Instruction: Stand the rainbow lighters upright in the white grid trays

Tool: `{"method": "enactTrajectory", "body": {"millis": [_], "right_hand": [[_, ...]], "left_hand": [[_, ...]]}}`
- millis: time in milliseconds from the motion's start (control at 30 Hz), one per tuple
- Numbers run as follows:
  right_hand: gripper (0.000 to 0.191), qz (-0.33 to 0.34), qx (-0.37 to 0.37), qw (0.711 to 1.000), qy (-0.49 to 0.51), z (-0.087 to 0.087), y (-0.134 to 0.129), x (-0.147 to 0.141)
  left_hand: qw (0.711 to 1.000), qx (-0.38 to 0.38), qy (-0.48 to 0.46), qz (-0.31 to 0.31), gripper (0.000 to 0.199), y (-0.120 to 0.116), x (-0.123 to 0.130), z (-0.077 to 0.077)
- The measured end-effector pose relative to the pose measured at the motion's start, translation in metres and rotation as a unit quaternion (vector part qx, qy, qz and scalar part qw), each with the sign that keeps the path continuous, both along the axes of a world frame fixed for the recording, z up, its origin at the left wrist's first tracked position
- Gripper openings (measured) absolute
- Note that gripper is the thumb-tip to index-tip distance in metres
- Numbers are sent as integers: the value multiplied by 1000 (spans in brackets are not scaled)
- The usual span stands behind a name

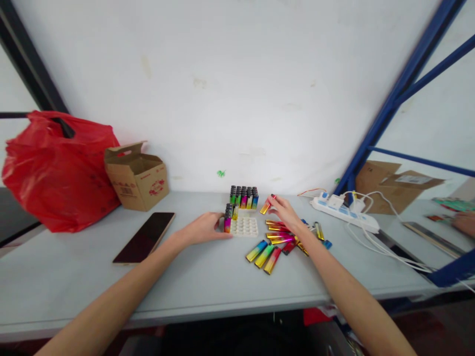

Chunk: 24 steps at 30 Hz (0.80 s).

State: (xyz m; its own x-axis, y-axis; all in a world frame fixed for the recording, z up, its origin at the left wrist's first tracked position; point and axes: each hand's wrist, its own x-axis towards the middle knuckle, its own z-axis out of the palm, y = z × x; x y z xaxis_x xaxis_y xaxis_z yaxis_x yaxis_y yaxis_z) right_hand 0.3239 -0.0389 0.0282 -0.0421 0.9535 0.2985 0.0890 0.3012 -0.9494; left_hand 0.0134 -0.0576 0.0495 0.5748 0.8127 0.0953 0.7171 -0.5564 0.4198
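Note:
My left hand (206, 227) is at the left side of a white plastic tray (245, 227) with round holes, its thumb along the front corner and fingers behind, gripping the tray's edge. Several lighters (227, 223) stand upright in the tray's left columns; the other holes show bare. Between the fingers of my right hand (284, 210) is a gold and orange lighter (265, 206), tilted, above and right of the tray. Below that hand lies a loose pile of shiny colored lighters (278, 237), partly covered by my forearm. Three more lighters (263, 254) lie side by side nearer me.
Behind the tray stands a block of upright lighters (244, 198). A phone (144, 237), an open cardboard box (137, 178) and a red plastic bag (63, 168) are at left. A power strip (345, 213) with white cables is at right, by a blue metal frame (386, 113). Another person's hand (465, 222) shows far right.

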Motion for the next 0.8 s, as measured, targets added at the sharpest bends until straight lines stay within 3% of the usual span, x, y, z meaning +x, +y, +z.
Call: {"method": "enactTrajectory", "body": {"millis": [133, 300, 500, 633, 800], "right_hand": [[51, 38, -38, 997, 57, -5, -5, -11], [48, 86, -39, 995, 40, 0, -12, -20], [49, 36, -13, 998, 47, 8, -16, -28], [52, -43, 21, 998, -38, 7, -16, -27], [55, -110, 90, 976, -163, 6, -22, -29]], "left_hand": [[1000, 6, 7, -3, 57, 0, 0, 0], [1000, 4, 2, -1, 56, -1, 0, 1], [1000, 8, 9, -2, 58, -2, 0, 2], [1000, 13, 18, -7, 58, -2, 0, 3], [1000, 8, 12, -2, 56, -1, 0, 2]]}}
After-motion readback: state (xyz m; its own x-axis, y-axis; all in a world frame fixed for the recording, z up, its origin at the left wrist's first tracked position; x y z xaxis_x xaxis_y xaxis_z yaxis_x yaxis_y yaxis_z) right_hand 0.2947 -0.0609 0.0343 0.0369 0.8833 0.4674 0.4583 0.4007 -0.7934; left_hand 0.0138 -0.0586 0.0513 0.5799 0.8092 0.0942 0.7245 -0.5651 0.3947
